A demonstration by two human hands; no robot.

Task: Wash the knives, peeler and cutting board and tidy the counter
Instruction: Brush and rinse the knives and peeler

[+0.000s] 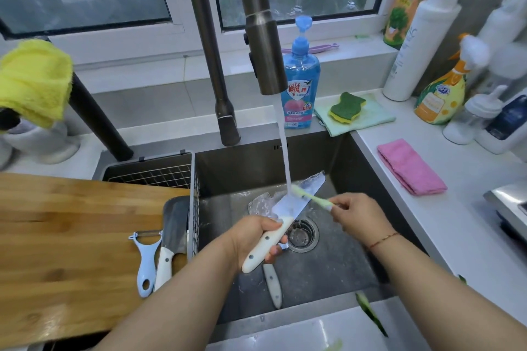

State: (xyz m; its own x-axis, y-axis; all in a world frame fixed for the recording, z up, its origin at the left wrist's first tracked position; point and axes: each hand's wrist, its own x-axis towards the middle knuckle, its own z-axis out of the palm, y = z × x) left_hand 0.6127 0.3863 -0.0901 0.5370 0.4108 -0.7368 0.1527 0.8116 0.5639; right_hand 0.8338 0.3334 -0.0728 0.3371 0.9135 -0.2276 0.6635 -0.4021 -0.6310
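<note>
My left hand [256, 232] grips the white handle of a knife [299, 194] over the sink, its blade under the running water. My right hand [359, 212] pinches a pale green strip of peel [310, 196] that lies across the blade. A second white-handled knife [272, 285] lies on the sink floor below. On the wooden cutting board [65, 251] at the left rest a light blue peeler [145, 262] and a cleaver with a white handle [171, 239].
The faucet [265, 45] pours into the dark sink [328, 265], drain [302, 235] in the middle. A wire basket [159, 171] sits at the sink's left. Blue dish soap [301, 85], a green sponge [346, 108] on a cloth, a pink cloth [410, 165] and bottles stand on the right counter. Peel scraps [370, 313] lie on the front rim.
</note>
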